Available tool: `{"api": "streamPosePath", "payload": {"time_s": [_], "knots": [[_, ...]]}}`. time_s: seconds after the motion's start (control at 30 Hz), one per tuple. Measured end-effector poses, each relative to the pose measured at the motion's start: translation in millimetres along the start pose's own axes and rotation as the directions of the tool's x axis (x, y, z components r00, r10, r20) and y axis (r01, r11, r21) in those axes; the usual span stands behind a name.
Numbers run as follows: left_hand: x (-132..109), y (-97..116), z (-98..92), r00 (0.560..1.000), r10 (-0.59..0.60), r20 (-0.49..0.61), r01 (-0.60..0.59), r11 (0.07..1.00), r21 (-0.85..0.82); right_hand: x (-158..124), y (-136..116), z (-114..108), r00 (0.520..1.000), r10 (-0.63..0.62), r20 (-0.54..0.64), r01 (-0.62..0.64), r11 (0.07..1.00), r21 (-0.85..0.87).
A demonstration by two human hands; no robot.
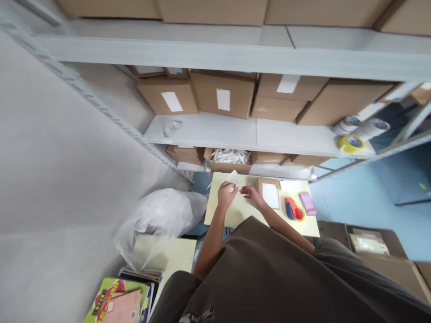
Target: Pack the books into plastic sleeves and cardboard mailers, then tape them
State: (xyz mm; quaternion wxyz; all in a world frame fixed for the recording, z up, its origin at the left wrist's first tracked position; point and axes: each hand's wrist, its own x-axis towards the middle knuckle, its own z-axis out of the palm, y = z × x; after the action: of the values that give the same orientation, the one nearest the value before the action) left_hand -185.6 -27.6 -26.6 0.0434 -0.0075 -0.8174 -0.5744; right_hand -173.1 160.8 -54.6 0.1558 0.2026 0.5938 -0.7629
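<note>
Pinching white paper (233, 177) near the frame's centre, left hand (225, 194); right hand (252, 194), fingers loosely parted, beside it above the table (238, 216)

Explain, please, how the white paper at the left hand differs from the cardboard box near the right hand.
The white paper is thin and flat-looking, while the cardboard box is a solid block.
The white paper looks plain; the cardboard box is brown with a white label.
The left hand holds the white paper; the cardboard box lies on the table, beside the right hand.
Both show some white.
</note>
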Motion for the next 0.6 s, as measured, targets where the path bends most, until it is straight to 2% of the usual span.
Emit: {"api": "streamPosePath", "payload": {"time_s": [0.1,0.23,0.3,0.37,0.4,0.47,0.53,0.6], "knots": [[-10,10,52.1,0.979,0.084,0.185,-0.097,0.993,0.065,-32,7,-32,0.998,0.024,-0.057,-0.016,0.990,0.140],[-31,23,112.5,0.927,0.145,0.346,-0.175,0.983,0.056,-43,8,-83,0.957,-0.034,-0.288,0.085,0.982,0.166],[-40,24,133.8,0.953,0.085,0.291,-0.102,0.994,0.042,-46,9,-106,0.937,-0.039,-0.346,0.103,0.980,0.168],[-47,22,150.2,0.981,-0.082,0.173,0.081,0.997,0.018,-50,12,-124,0.937,-0.028,-0.348,0.099,0.977,0.187],[-50,19,156.9,0.973,-0.173,0.151,0.176,0.984,-0.004,-52,14,-132,0.943,-0.020,-0.333,0.092,0.975,0.200],[-55,12,168.4,0.935,-0.292,0.204,0.305,0.952,-0.037,-55,20,-143,0.955,-0.003,-0.297,0.072,0.972,0.223],[-60,5,177.9,0.910,-0.325,0.258,0.343,0.939,-0.027,-55,29,-151,0.963,0.021,-0.269,0.041,0.974,0.224],[-65,-1,185.5,0.911,-0.353,0.213,0.354,0.935,0.035,-51,38,-158,0.960,0.030,-0.280,0.021,0.984,0.177]]}}
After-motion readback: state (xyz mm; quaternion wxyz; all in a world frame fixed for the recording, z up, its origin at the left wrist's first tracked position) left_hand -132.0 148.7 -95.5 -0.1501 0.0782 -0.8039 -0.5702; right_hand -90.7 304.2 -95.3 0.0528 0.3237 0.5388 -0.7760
